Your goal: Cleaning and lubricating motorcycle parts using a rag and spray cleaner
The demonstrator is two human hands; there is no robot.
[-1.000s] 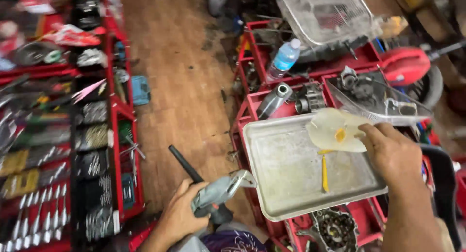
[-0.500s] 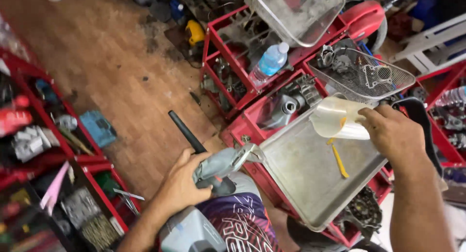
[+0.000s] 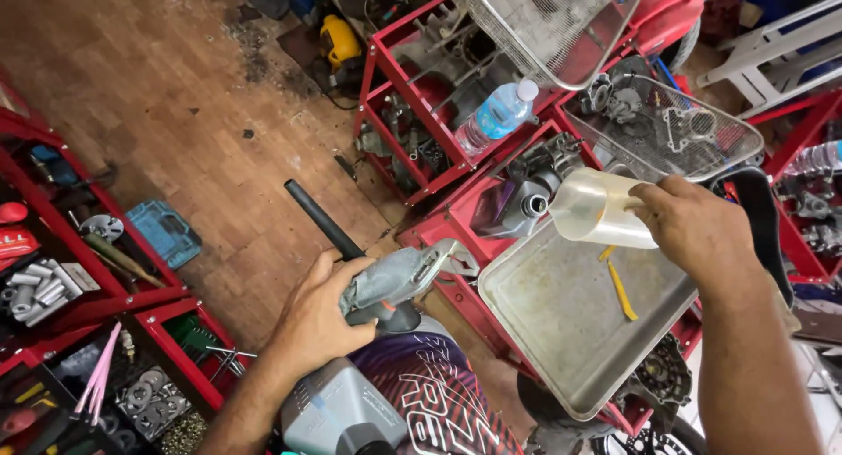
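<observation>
With the right hand point(image 3: 697, 231) clamped on the tilted translucent plastic jug point(image 3: 596, 209) above the metal tray point(image 3: 561, 332), keep the left hand point(image 3: 320, 319), closed around the grey engine part point(image 3: 395, 280), steady.

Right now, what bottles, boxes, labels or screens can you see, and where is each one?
Water bottle: lying in the red rack, clear blue plastic, white cap, blue label band.
Second bottle: far right edge, clear, mostly cut off.
Plastic case: on the floor at left, flat, teal.
No screens or signs visible.
</observation>
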